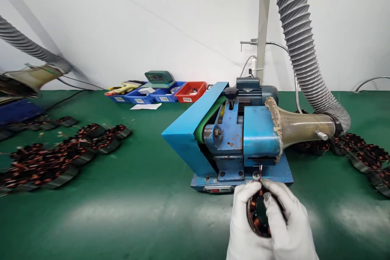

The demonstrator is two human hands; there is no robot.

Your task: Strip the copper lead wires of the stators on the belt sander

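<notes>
Together, my left grip (245, 223) and right grip (291, 219) are closed around a copper-wound ring (258, 225), its wire ends (260, 172) pointing to twelve o'clock, toward the blue machine (258, 134); other wound rings (73, 154) lie on the green worktop (128, 195), between nine and ten and at two o'clock.

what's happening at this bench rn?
A person in white gloves holds a copper-wound stator in both hands, the left hand and the right hand around its ring, in front of a blue belt machine. Wire leads point up from the stator toward the machine's blue hood; I can't tell if they touch it. More stators lie on the green tabletop, on both sides of the machine.
</notes>
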